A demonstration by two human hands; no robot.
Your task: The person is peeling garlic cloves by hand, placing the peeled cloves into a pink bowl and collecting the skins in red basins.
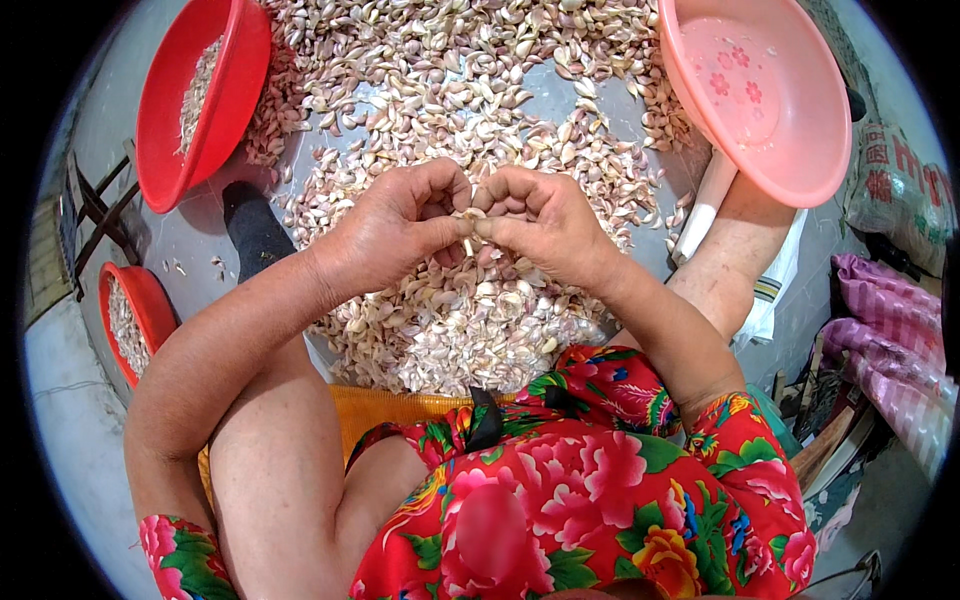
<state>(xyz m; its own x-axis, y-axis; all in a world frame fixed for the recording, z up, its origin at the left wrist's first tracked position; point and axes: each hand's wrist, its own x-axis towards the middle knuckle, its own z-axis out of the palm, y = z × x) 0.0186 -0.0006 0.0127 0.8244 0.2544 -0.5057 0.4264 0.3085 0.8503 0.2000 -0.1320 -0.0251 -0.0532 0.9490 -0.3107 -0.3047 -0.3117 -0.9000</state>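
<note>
My left hand [396,222] and my right hand [548,222] meet over a wide spread of loose garlic cloves [440,130]. Thumbs and fingertips of both are pinched on one small garlic clove [467,240], whose pale stem end points down toward me. The fingers cover most of it, so how far its skin is split cannot be seen. Below the hands, a heap of cloves and papery skins [470,350] lies between my legs.
At the left stand a large red basin [180,130] and a smaller red basin [152,310], both holding cloves or skins. A pink basin [755,95] tilts by my right leg. Farther right are a woven sack [895,200] and purple striped cloth [885,310].
</note>
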